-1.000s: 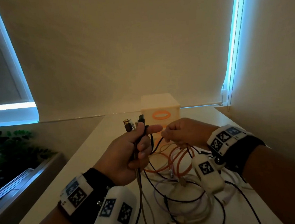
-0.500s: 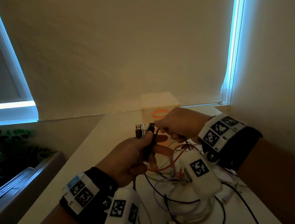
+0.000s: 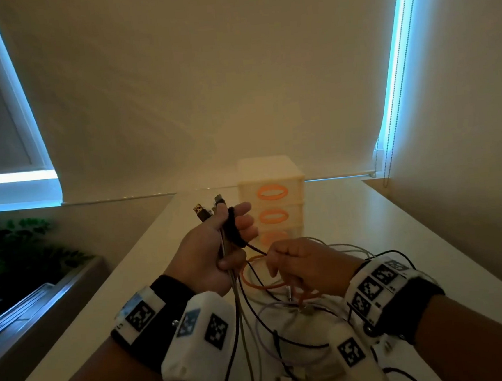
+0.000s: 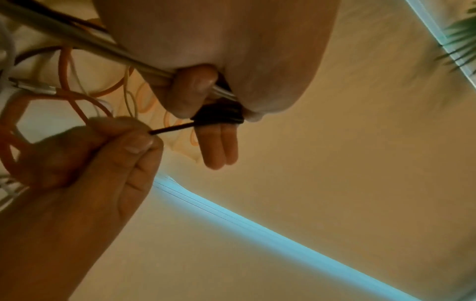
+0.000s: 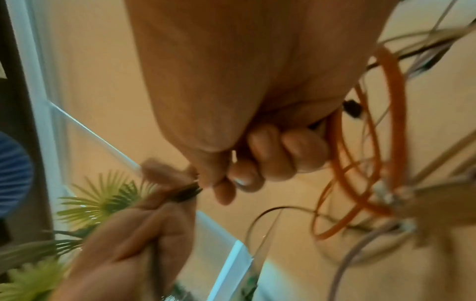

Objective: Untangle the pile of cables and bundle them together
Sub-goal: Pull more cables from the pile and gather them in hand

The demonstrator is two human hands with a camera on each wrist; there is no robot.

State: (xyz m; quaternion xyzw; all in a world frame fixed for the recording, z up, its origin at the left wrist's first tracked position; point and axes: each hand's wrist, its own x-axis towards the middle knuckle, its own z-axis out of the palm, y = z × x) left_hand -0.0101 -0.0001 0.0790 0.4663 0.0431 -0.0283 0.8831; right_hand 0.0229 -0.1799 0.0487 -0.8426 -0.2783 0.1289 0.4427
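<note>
Head view, several cable ends (image 3: 212,215) gripped upright in the left hand (image 3: 210,254) above the table (image 3: 399,238), black cable (image 3: 235,231) looped round its fingers, same cable pinched by the right hand (image 3: 304,264), orange cable (image 3: 251,281) tangled underneath, drawer box (image 3: 269,176) behind.

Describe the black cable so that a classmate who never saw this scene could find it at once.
Start at the white drawer box at the table's far end. In front of it the left hand holds several cable ends upright. The black cable alone is wound around that hand's fingers, its tail pinched by the right hand.
</note>
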